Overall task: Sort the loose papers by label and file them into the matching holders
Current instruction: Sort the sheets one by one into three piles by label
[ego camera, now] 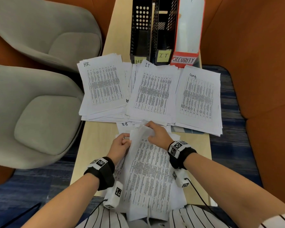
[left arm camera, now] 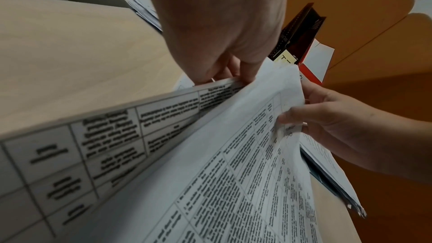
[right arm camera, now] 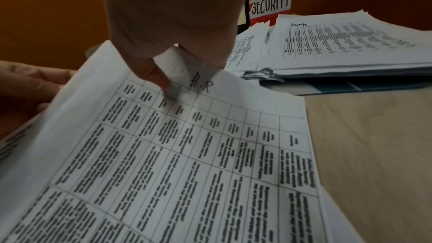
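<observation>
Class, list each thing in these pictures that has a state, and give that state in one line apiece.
HR holder: upright, no papers seen inside.
IT holder: upright, contents unclear.
SECURITY holder: upright.
HR pile: stacked flat.
IT pile: stacked flat.
Security pile: stacked flat.
Top sheet: lifted, marked H.R.
Left hand: grips unsorted stack.
Right hand: pinches top sheet.
</observation>
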### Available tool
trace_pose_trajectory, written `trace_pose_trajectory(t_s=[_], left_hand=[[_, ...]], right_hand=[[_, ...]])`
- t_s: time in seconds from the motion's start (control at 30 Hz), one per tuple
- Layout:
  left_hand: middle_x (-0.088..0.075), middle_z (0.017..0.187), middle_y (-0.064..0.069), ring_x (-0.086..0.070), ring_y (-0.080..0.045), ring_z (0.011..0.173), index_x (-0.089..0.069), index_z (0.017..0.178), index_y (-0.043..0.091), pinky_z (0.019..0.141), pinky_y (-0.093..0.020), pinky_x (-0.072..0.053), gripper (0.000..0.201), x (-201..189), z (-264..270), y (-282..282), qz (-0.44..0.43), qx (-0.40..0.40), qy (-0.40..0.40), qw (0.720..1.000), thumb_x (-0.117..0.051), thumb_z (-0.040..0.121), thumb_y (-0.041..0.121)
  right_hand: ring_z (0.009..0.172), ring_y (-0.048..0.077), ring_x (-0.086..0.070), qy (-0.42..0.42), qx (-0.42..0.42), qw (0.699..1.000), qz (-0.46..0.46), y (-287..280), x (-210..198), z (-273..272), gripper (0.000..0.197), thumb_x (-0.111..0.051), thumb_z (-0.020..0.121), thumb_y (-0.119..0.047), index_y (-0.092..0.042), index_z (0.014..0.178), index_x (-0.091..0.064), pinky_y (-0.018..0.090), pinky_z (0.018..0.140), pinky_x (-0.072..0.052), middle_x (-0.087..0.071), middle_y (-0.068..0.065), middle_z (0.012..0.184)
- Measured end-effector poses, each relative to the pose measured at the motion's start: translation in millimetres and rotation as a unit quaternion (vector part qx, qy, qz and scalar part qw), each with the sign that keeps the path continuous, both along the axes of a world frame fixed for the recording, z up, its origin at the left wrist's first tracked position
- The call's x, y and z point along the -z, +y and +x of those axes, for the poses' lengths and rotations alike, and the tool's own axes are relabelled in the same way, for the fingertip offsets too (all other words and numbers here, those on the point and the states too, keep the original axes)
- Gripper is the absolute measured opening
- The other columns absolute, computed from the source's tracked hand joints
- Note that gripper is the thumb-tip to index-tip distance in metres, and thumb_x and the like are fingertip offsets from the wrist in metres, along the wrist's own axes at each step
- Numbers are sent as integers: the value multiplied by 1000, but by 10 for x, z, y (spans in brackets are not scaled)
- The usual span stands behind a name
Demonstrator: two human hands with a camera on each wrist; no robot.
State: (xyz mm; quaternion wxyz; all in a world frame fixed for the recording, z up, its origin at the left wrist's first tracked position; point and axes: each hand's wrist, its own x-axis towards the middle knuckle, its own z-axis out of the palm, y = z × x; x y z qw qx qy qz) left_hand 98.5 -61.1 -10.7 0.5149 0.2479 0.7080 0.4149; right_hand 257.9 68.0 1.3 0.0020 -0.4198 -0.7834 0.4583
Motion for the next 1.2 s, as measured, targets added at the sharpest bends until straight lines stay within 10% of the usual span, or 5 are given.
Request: trace_pose_trajectory(t_s=[0.27,0.47,0.7,0.93,1.2], left_hand=[[-57,77,-13,-52,-22,69,-46,107,14,71,-38,-48,26,141,-219,3,-29,-94,34,995,-52,88,-3],[-40,69,-3,-37,-16,59,-45,99,17,55,-23,-34,29,59,-149,59,-12,-2,30,999,-47,88,-9],[-33,65,0,-31,-14,62,-42,71,14,59,-28,-26,28,75,-102,201,4,-21,17,1000,-48,98,21],[-33,65,0,-31,-16,65,-34,66,17,63,-30,-26,32,57,-441,365,-11,-40,109,993,-42,97,13],[-52,86,-2,-49,-20,81,-49,91,9,69,-30,-38,11,-100,-236,524,-18,71,164,984,-49,96,19]], right_hand=[[66,17,-46,-52,-83,995,34,72,-34,153,13,-49,69,-15,-4,73,-55,27,59,-36,-52,5,71],[52,19,-58,-1,69,997,-28,170,-156,183,53,-55,79,-2,-23,126,-41,24,45,-49,-63,8,72],[88,18,-57,-7,76,996,-55,161,-270,-25,28,-59,82,-6,0,108,-65,29,80,-47,-64,6,102],[63,14,-46,-46,25,999,0,272,-231,168,8,-53,80,-12,-11,73,-57,26,59,-39,-51,-2,71],[92,28,-60,-37,-120,980,155,207,-306,-124,43,-47,76,-14,-6,114,-66,34,82,-50,-67,11,99]])
